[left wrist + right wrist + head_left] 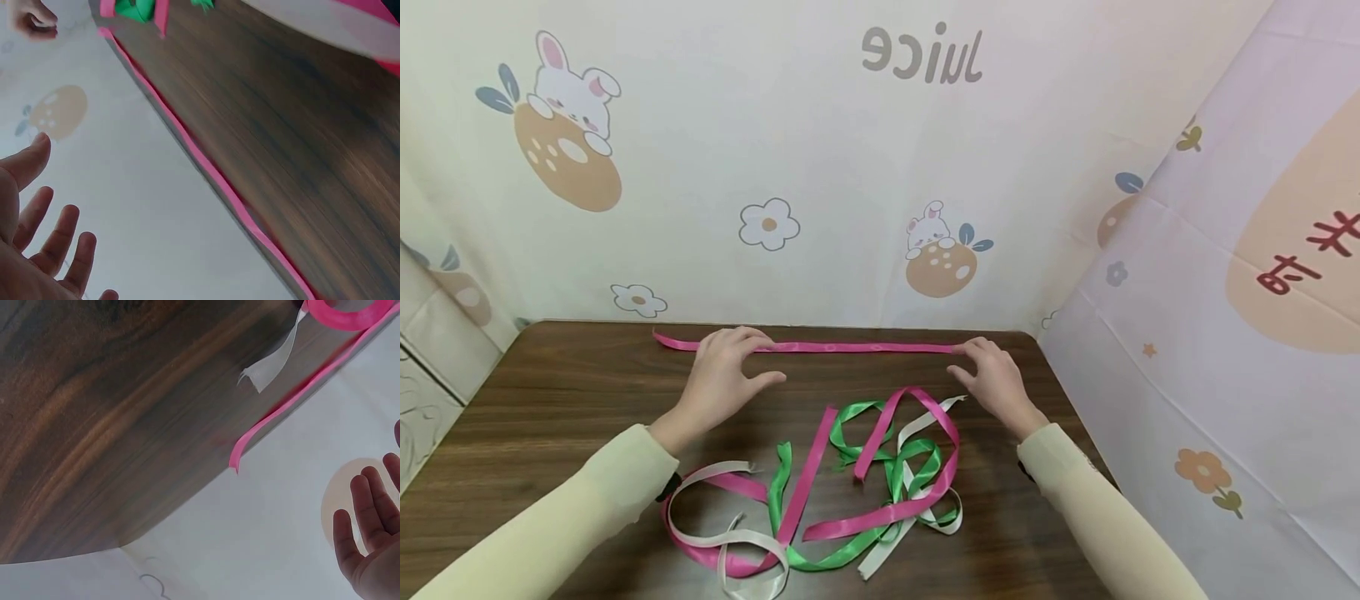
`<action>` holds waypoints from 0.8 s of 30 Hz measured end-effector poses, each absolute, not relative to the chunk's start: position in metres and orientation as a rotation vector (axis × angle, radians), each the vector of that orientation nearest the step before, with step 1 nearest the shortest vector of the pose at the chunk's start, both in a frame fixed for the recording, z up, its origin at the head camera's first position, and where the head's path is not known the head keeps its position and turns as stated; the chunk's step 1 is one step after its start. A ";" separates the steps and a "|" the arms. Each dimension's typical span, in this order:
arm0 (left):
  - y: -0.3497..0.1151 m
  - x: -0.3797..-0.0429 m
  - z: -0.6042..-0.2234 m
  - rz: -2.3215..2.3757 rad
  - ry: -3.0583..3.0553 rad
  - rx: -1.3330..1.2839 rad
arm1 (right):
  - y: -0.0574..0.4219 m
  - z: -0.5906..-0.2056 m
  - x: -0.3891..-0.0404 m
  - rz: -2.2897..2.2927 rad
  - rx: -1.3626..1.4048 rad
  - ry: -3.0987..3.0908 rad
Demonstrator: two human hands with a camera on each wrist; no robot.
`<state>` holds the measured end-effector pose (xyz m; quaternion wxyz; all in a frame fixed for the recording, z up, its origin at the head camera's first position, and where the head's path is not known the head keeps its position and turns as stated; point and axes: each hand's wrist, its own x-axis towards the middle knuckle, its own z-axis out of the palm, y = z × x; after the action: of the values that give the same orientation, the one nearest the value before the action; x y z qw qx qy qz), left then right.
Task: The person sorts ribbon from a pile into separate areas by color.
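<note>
A long pink ribbon (pixel 850 347) lies nearly straight along the table's far edge, its left end curling up slightly. My left hand (pixel 722 375) is over its left part, thumb spread away from the fingers. Near the ribbon's right end is my right hand (pixel 994 379), fingers loosely bent. Both wrist views show the palms bare, with the left hand (pixel 44 240) and right hand (pixel 375 534) relaxed and apart from the pink strip. Closer to me lies a loose tangle of pink ribbon (pixel 808 475), green ribbon (pixel 842 554) and white ribbon (pixel 887 550).
The dark wooden table (pixel 587 392) has rounded far corners. A printed cloth (pixel 842 150) with rabbits and flowers hangs right behind it, and another cloth panel (pixel 1180 350) borders the right side. Several ribbon ends in the tangle cross over one another.
</note>
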<state>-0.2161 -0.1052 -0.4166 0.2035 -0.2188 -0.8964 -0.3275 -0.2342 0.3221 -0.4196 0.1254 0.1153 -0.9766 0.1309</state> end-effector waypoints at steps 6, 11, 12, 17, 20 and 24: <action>-0.089 -0.203 -0.415 -0.883 -2.532 -0.701 | 0.323 -0.424 -0.229 0.400 0.348 -2.843; -0.077 -0.195 -0.416 -0.848 -2.564 -0.767 | 0.320 -0.426 -0.226 0.410 0.354 -2.849; -0.075 -0.193 -0.417 -0.845 -2.566 -0.779 | 0.320 -0.427 -0.226 0.409 0.354 -2.851; -0.064 -0.188 -0.423 -0.820 -2.581 -0.855 | 0.317 -0.431 -0.223 0.409 0.352 -2.864; -0.058 -0.185 -0.428 -0.812 -2.580 -0.931 | 0.316 -0.434 -0.222 0.419 0.348 -2.877; -0.051 -0.180 -0.436 -0.764 -2.565 -1.051 | 0.313 -0.439 -0.222 0.417 0.339 -2.900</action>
<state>-0.1800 -0.0506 -0.4362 0.1328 -0.3624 -0.8841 -0.2635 -0.2225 0.3132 -0.4386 0.0962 0.1144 -0.9787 0.1407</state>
